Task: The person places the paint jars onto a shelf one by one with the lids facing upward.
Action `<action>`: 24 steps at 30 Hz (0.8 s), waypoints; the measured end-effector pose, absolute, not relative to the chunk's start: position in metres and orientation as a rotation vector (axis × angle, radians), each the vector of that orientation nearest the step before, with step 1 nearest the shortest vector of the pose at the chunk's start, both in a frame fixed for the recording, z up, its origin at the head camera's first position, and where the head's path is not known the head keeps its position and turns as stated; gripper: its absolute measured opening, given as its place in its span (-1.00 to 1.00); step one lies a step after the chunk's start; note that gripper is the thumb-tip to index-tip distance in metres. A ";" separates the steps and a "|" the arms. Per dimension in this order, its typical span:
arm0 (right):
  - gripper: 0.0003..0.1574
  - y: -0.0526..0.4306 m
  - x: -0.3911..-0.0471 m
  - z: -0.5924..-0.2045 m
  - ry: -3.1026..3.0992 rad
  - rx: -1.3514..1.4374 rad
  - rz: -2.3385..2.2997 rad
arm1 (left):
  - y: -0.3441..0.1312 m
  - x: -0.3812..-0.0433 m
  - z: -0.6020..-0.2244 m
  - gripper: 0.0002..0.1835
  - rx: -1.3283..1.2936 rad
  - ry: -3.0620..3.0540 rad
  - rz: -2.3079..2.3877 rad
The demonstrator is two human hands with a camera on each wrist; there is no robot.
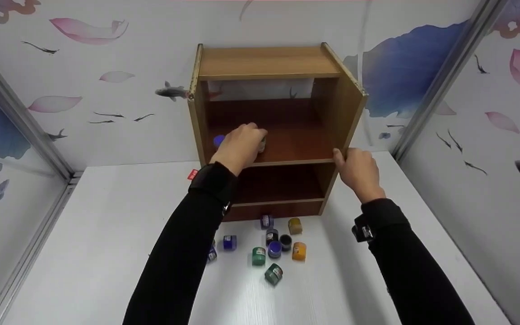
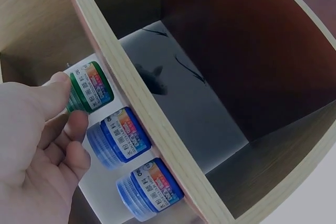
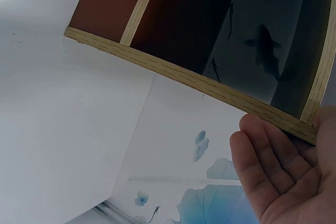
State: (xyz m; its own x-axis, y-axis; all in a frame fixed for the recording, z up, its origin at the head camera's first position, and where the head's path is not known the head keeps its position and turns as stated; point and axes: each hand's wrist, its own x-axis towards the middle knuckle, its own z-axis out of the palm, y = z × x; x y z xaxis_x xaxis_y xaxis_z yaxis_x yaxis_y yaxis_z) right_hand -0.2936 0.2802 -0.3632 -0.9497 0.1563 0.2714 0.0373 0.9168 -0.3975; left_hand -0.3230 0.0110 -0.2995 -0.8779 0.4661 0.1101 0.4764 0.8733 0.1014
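Note:
A wooden shelf unit (image 1: 269, 61) stands on the white table against the back wall. My left hand (image 1: 240, 144) reaches over its middle board (image 1: 296, 161), where thumb and fingers pinch a green paint jar (image 2: 93, 88) by its lid end. Beside that jar, two blue paint jars (image 2: 126, 136) sit in a row on the same board; the head view shows one blue lid (image 1: 218, 141) left of the hand. My right hand (image 1: 359, 171) grips the unit's right side panel (image 1: 348, 106), thumb at the front edge and fingers along the outer face.
Loose paint jars lie before the unit: blue (image 1: 229, 242), green (image 1: 258, 256), dark green (image 1: 273, 274), orange (image 1: 299, 251), yellow (image 1: 294, 225) and several dark ones. A red tag (image 1: 192, 174) shows at the unit's left. Printed wall panels (image 1: 120, 90) enclose the table.

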 end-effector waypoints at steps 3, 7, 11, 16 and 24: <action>-0.39 0.280 -0.294 -0.363 -2.777 -0.149 0.567 | 0.011 -0.323 -0.301 -0.74 -0.752 -2.946 -0.143; -0.39 0.280 -0.294 -0.362 -2.773 -0.156 0.564 | 0.011 -0.324 -0.303 -0.82 -0.762 -2.920 -0.130; -0.40 0.279 -0.294 -0.362 -2.770 -0.149 0.569 | 0.012 -0.324 -0.304 -0.85 -0.755 -2.922 -0.128; -0.40 0.278 -0.294 -0.363 -2.764 -0.142 0.573 | 0.012 -0.323 -0.303 -0.84 -0.752 -2.929 -0.131; -0.39 0.281 -0.294 -0.364 -2.774 -0.133 0.567 | 0.009 -0.319 -0.296 -0.58 -0.766 -2.928 -0.282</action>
State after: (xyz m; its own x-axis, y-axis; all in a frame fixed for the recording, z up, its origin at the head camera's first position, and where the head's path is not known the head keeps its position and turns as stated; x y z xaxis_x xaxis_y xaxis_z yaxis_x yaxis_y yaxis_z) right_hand -0.2939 0.2812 -0.3643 -0.9488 0.1506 0.2775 0.0295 0.9174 -0.3969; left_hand -0.3190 0.0093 -0.2958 -0.8679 0.4751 0.1449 0.4940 0.8560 0.1523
